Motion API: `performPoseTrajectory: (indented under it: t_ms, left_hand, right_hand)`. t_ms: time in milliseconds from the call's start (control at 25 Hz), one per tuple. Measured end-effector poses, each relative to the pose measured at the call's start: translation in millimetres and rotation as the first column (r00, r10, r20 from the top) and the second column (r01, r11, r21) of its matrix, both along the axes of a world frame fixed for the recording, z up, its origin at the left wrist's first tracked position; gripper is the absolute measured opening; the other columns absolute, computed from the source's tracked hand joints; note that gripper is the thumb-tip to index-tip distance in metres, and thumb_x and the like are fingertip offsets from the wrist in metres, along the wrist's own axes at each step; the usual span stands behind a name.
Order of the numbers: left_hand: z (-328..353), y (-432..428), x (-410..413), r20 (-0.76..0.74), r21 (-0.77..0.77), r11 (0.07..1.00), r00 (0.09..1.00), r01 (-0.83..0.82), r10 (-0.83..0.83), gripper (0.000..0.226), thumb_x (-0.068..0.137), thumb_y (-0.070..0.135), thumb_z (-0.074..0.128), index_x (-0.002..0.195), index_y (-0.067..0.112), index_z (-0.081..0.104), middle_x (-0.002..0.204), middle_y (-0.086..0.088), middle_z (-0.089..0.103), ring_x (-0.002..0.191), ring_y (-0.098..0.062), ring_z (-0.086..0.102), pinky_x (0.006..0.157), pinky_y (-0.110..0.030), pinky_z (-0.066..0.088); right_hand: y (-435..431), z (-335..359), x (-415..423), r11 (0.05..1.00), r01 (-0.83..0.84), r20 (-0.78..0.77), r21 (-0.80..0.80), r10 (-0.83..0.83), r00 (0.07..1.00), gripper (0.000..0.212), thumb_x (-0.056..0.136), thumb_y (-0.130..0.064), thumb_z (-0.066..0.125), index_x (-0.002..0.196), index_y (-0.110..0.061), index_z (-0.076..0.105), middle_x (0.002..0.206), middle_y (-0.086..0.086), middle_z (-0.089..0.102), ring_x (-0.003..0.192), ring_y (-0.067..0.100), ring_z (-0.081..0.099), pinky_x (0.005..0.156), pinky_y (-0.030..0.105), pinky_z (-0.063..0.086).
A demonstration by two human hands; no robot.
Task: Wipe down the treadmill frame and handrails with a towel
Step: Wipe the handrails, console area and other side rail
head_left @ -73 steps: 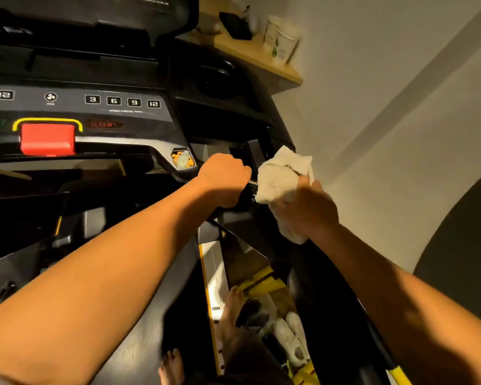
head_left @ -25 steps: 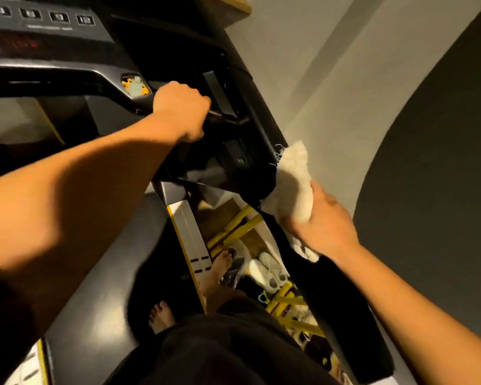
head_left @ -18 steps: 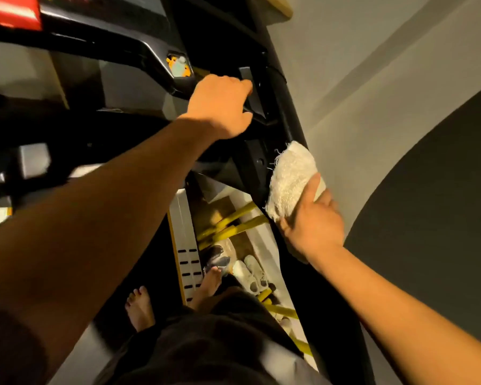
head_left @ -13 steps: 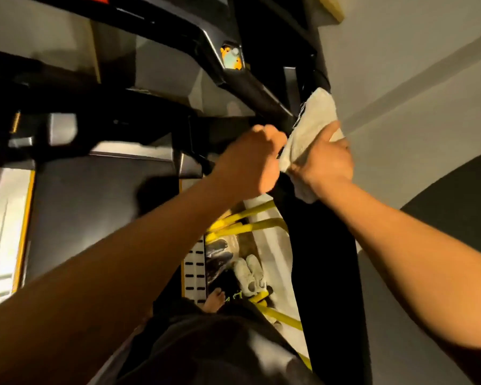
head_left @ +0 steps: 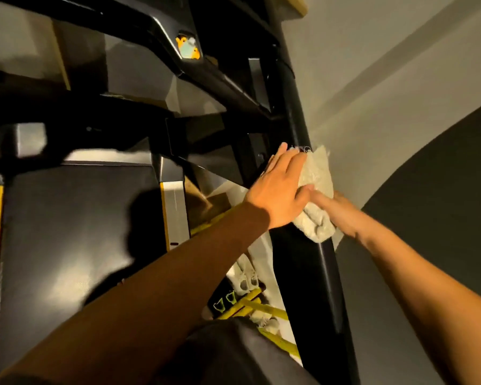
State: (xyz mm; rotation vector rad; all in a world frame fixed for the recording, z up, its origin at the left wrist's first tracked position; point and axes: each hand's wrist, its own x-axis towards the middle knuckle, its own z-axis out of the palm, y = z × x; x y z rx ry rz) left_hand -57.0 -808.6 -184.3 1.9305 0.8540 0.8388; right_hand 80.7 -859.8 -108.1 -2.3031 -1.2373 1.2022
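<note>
A pale, bunched towel (head_left: 315, 187) lies against the black right upright of the treadmill frame (head_left: 293, 112), about halfway down it. My left hand (head_left: 279, 190) lies flat with straight fingers over the towel's left side. My right hand (head_left: 340, 212) comes in from the right and holds the towel from behind, its fingers partly hidden by the cloth and the left hand. The black handrail (head_left: 220, 79) runs from the console's corner down to the upright, with a small yellow sticker (head_left: 188, 48) near its top.
The dark running belt (head_left: 75, 226) with its white and yellow side rail (head_left: 174, 215) is below left. White shoes (head_left: 245, 276) and yellow bars (head_left: 250, 304) lie on the floor between belt and upright. A pale wall (head_left: 386, 93) stands close on the right.
My left hand let go of the handrail and came across to lie flat on the towel. The towel and my right hand slid along the right upright as the view tipped downward.
</note>
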Motion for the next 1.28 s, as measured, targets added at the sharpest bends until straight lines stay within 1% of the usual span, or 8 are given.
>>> performPoseTrajectory:
  t_ms: [200,360,560,640,960,1080,1160,1280]
  left_hand:
    - [12,31,33,-0.11,0.215,0.976,0.994,0.047,-0.024,0.051,0.094,0.026,0.054,0.139,0.002,0.046,0.154,-0.02,0.031,0.147,-0.033,0.019,0.12,-0.048,0.014]
    - [35,79,63,-0.256,0.322,0.897,0.94,0.303,-0.226,0.046,0.098,0.029,0.04,0.136,0.003,0.048,0.147,-0.016,0.044,0.142,-0.027,0.033,0.12,-0.047,0.009]
    - [41,105,88,-0.375,0.347,0.934,0.926,0.087,0.053,0.058,0.094,0.051,0.016,0.128,0.023,0.053,0.135,0.004,0.057,0.138,-0.017,0.04,0.118,-0.053,-0.007]
    - [45,102,94,-0.302,0.188,0.981,0.949,-0.038,0.094,0.054,0.091,0.05,0.019,0.124,0.027,0.055,0.125,0.009,0.06,0.127,-0.007,0.045,0.121,-0.048,-0.004]
    - [41,99,101,-0.341,0.164,0.953,0.892,-0.254,0.297,0.055,0.091,0.047,0.025,0.135,0.023,0.047,0.139,0.003,0.052,0.135,-0.02,0.04,0.114,-0.05,0.027]
    - [40,101,106,-0.401,0.219,0.941,0.855,-0.259,0.329,0.056,0.092,0.045,0.025,0.137,0.018,0.045,0.148,0.001,0.043,0.139,-0.008,0.03,0.121,-0.047,0.012]
    - [40,102,109,-0.424,0.252,0.922,0.823,-0.295,0.379,0.052,0.095,0.04,0.026,0.139,0.017,0.042,0.153,-0.002,0.036,0.142,-0.007,0.022,0.122,-0.043,0.001]
    - [34,102,108,-0.396,0.211,0.902,0.811,-0.376,0.43,0.056,0.098,0.038,0.026,0.149,0.015,0.028,0.159,-0.003,0.025,0.145,-0.006,0.011,0.122,-0.044,0.005]
  right_hand:
    - [-97,-23,36,0.993,-0.011,-0.047,-0.117,0.005,0.999,0.093,0.053,-0.072,0.077,0.132,-0.033,0.048,0.117,-0.009,0.068,0.106,0.011,0.066,0.093,0.039,0.054]
    - [-85,-23,37,0.999,-0.047,-0.087,-0.013,0.045,0.995,0.071,0.064,-0.065,0.071,0.125,-0.036,0.05,0.11,-0.013,0.068,0.097,0.005,0.066,0.083,0.027,0.054]
    - [-56,-43,42,0.988,0.121,-0.366,0.095,-0.078,0.927,0.056,0.074,-0.053,0.073,0.121,-0.032,0.053,0.112,-0.015,0.066,0.1,-0.002,0.065,0.086,0.018,0.051]
    - [-24,-50,47,0.98,0.155,-0.411,0.122,-0.093,0.907,0.043,0.076,-0.053,0.072,0.108,-0.027,0.064,0.096,-0.01,0.072,0.087,0.006,0.069,0.082,0.026,0.053]
    - [68,-77,84,0.971,0.232,-0.794,0.063,-0.092,0.6,0.024,0.088,-0.043,0.061,0.102,-0.024,0.067,0.108,0.009,0.071,0.105,0.026,0.064,0.099,0.04,0.049]
    - [51,-97,96,0.942,0.329,-0.879,-0.063,-0.208,0.428,0.041,0.1,-0.034,0.045,0.13,-0.009,0.056,0.136,0.015,0.055,0.122,0.027,0.053,0.104,0.033,0.039]
    - [23,-102,100,0.945,0.296,-0.894,-0.139,-0.248,0.373,0.04,0.102,-0.03,0.039,0.133,-0.009,0.051,0.122,0.007,0.058,0.117,0.021,0.055,0.089,0.025,0.042]
    - [-9,-86,105,0.995,0.095,-0.807,-0.029,-0.079,0.586,0.03,0.097,-0.05,0.039,0.106,-0.03,0.06,0.093,-0.012,0.06,0.081,0.001,0.058,0.07,0.012,0.043]
